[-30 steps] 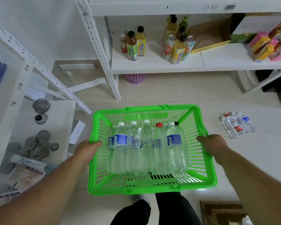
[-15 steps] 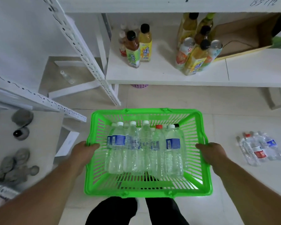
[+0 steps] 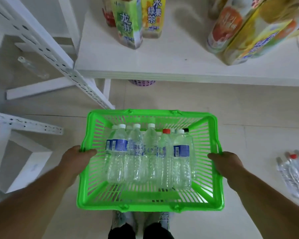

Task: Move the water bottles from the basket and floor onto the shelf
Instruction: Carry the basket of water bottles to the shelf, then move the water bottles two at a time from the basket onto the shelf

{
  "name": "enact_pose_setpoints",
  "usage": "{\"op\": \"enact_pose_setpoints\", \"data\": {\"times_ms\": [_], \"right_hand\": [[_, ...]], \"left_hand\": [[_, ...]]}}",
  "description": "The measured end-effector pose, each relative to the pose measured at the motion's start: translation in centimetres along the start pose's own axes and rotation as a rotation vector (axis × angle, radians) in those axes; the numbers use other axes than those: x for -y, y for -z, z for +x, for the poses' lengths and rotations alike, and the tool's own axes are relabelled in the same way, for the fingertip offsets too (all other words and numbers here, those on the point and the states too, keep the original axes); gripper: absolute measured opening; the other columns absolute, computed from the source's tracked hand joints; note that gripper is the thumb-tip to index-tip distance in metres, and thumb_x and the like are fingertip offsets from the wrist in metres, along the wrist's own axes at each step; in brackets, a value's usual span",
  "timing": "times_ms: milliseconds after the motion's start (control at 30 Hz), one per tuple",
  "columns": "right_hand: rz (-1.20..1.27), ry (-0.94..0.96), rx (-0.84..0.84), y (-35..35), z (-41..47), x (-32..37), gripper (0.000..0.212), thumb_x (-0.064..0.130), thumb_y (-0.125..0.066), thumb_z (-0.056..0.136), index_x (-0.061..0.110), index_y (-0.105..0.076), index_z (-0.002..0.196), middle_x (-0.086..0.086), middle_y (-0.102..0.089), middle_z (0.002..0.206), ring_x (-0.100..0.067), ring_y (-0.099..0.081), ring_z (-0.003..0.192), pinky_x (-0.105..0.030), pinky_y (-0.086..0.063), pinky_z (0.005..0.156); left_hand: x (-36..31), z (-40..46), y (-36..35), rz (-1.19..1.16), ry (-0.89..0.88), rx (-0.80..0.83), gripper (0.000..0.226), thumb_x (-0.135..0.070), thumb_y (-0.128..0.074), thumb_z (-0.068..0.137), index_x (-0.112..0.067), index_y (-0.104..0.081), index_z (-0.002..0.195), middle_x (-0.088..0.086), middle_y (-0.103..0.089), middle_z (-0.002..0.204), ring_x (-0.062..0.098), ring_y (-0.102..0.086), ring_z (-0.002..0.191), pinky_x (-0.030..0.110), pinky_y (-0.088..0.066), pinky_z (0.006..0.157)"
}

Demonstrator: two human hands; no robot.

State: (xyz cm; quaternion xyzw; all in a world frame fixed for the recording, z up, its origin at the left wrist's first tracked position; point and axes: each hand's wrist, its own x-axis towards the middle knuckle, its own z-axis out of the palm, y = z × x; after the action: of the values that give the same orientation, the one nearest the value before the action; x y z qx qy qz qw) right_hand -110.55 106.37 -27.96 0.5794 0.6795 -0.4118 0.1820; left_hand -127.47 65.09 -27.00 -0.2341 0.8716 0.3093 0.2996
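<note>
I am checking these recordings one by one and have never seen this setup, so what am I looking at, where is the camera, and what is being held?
There is no machine here. A person wears a wide-angle camera on the head, so the single picture looks forward and down over their own arms and feet.

The left hand and right hand each grip a side rim of a bright green slatted plastic basket, held in front of the body. Inside it lie clear plastic water bottles, side by side, mostly white-capped, with one red cap and one black.

Ahead is a white shelf board carrying coloured tea and juice bottles. More clear water bottles lie on the pale tiled floor at the right edge. None of the water bottles is on the shelf yet.
</note>
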Motion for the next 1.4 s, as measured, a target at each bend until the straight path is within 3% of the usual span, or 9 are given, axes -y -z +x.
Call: {"op": "enact_pose_setpoints", "data": {"times_ms": [167,500,667,767,867,933,1100,1267,1400], "right_hand": [[-0.009,-0.001,-0.005,-3.9,5.7,0.0,0.019,0.025,-0.074,0.081,0.01,-0.065,0.076,-0.009,-0.059,0.063,-0.024,-0.054,0.057,-0.029,-0.042,0.055],[-0.021,-0.015,-0.021,-9.2,12.0,0.5,0.02,0.026,-0.076,0.079,0.009,-0.066,0.077,-0.009,-0.06,0.065,-0.023,-0.055,0.057,-0.028,-0.042,0.055],[-0.094,-0.015,-0.028,-9.1,11.3,1.6,0.021,0.026,-0.073,0.082,0.005,-0.067,0.083,-0.008,-0.058,0.063,-0.023,-0.053,0.056,-0.029,-0.041,0.055],[-0.277,0.038,-0.159,-9.6,9.0,3.0,0.039,0.03,-0.068,0.082,0.005,-0.064,0.111,-0.015,-0.067,0.096,-0.033,-0.062,0.086,-0.036,-0.048,0.075],[-0.254,0.243,-0.308,-11.5,5.4,4.9,0.052,0.031,-0.068,0.081,0.012,-0.054,0.128,-0.015,-0.06,0.124,-0.035,-0.056,0.114,-0.041,-0.044,0.096],[-0.149,0.285,-0.161,-14.2,3.5,6.7,0.043,0.034,-0.069,0.082,0.019,-0.057,0.121,-0.005,-0.066,0.119,-0.029,-0.064,0.103,-0.036,-0.05,0.087],[-0.16,0.159,0.342,-22.0,3.3,10.4,0.044,0.042,-0.065,0.084,0.021,-0.059,0.122,0.0,-0.07,0.1,-0.019,-0.064,0.083,-0.025,-0.046,0.069],[-0.231,0.176,0.422,-27.6,6.1,12.9,0.05,0.036,-0.062,0.087,0.008,-0.055,0.128,-0.011,-0.067,0.102,-0.024,-0.064,0.079,-0.031,-0.048,0.064],[-0.32,0.146,0.346,-30.3,7.3,13.3,0.014,0.027,-0.056,0.089,0.015,-0.056,0.081,-0.006,-0.064,0.086,-0.027,-0.065,0.09,-0.019,-0.033,0.05]], "left_hand": [[0.3,6.0,-3.8,0.004,-0.011,0.005,0.02,-0.032,-0.076,0.082,-0.017,-0.067,0.092,0.012,-0.066,0.089,0.03,-0.063,0.083,0.041,-0.051,0.08],[1.7,13.8,-8.5,0.021,-0.014,-0.011,0.025,-0.027,-0.076,0.081,-0.009,-0.07,0.097,0.007,-0.064,0.076,0.02,-0.057,0.065,0.027,-0.041,0.056],[1.7,14.9,-8.4,0.025,0.026,0.054,0.029,-0.028,-0.077,0.08,-0.008,-0.07,0.099,0.011,-0.068,0.085,0.026,-0.061,0.072,0.032,-0.045,0.065],[0.9,13.7,-7.7,0.184,-0.011,0.005,0.042,-0.031,-0.077,0.078,-0.006,-0.067,0.109,0.017,-0.069,0.1,0.033,-0.065,0.087,0.039,-0.053,0.078],[-0.1,10.9,-8.2,0.291,-0.376,-0.295,0.053,-0.019,-0.077,0.076,-0.004,-0.056,0.124,0.021,-0.057,0.119,0.039,-0.056,0.107,0.043,-0.046,0.096],[-1.0,9.2,-9.7,0.227,-0.506,-0.212,0.048,-0.016,-0.075,0.078,-0.009,-0.057,0.121,0.016,-0.059,0.115,0.034,-0.059,0.104,0.041,-0.048,0.092],[-1.6,10.4,-13.5,0.198,-0.227,0.055,0.061,-0.034,-0.074,0.082,-0.008,-0.052,0.133,0.015,-0.057,0.129,0.03,-0.058,0.114,0.033,-0.046,0.094],[-0.1,13.9,-15.5,0.209,-0.029,0.155,0.072,-0.047,-0.076,0.077,-0.01,-0.049,0.132,0.014,-0.057,0.132,0.028,-0.065,0.1,0.024,-0.047,0.071],[1.9,15.3,-16.5,0.188,0.019,0.225,0.088,-0.053,-0.078,0.074,-0.008,-0.043,0.142,0.012,-0.051,0.143,0.028,-0.061,0.114,0.021,-0.042,0.074]]}}
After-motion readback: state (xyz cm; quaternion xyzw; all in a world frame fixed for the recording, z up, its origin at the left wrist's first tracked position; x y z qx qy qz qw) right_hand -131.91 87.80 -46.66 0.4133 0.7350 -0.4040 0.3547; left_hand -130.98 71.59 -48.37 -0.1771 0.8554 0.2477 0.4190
